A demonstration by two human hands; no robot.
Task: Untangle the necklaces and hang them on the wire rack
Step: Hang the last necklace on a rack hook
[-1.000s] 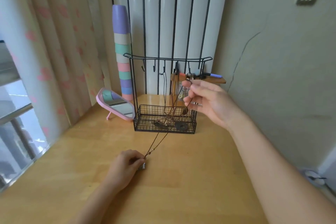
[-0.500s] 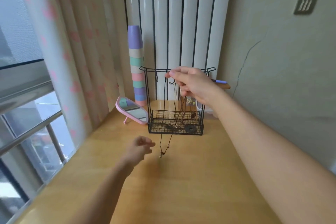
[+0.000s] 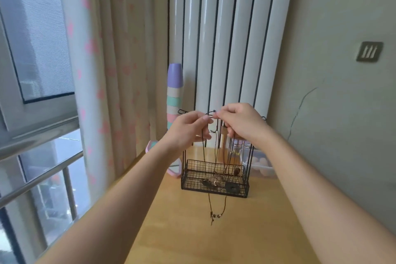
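A black wire rack (image 3: 215, 187) with a top bar of hooks and a mesh basket stands at the back of the wooden table. Both hands are up at its top bar. My left hand (image 3: 188, 130) and my right hand (image 3: 240, 122) each pinch the cord of a dark necklace (image 3: 216, 214), whose loop hangs down in front of the basket with small beads at its lowest point. Other necklaces (image 3: 232, 150) hang from the hooks, and pendants (image 3: 231, 186) lie in the basket. My hands hide most of the top bar.
A stack of pastel cups (image 3: 175, 92) and a pink mirror (image 3: 173, 170) stand left of the rack. A clear box (image 3: 262, 166) sits behind it on the right. Radiator pipes, a curtain and a window lie beyond. The wooden table (image 3: 192, 238) stretches toward me.
My left hand let go of the necklace's lower end, rose from the table to the top bar and pinched the cord. The loop now hangs free. The camera tilted upward.
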